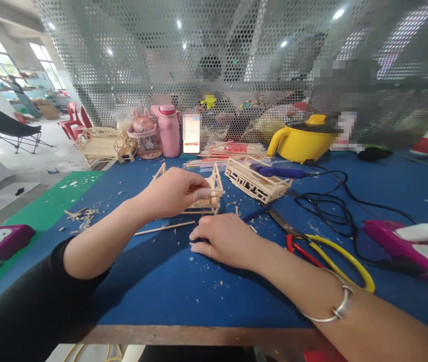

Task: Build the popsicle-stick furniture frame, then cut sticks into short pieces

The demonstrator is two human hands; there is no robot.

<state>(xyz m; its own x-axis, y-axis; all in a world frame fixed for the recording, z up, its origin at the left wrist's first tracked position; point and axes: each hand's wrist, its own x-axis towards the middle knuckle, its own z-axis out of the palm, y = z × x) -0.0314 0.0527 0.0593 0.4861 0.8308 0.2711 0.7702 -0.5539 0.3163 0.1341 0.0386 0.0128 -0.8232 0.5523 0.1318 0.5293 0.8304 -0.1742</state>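
My left hand reaches over a small frame model made of wooden sticks, its thumb and fingers closed on the model's upper part. The hand covers much of the model's left side. Close in front of it, my right hand rests low over the blue tabletop with bent fingers drawn together; what they hold, if anything, is too small to make out. A loose wooden stick lies left of my right fingertips. Behind and to the right stands another stick model, with a blue-handled hot tool lying against it.
Scissors with yellow handles and a red-handled tool lie by my right forearm. A black cable coils at right. A yellow pot, pink bottle, phone and stick bundles line the mesh screen. Wood scraps lie left.
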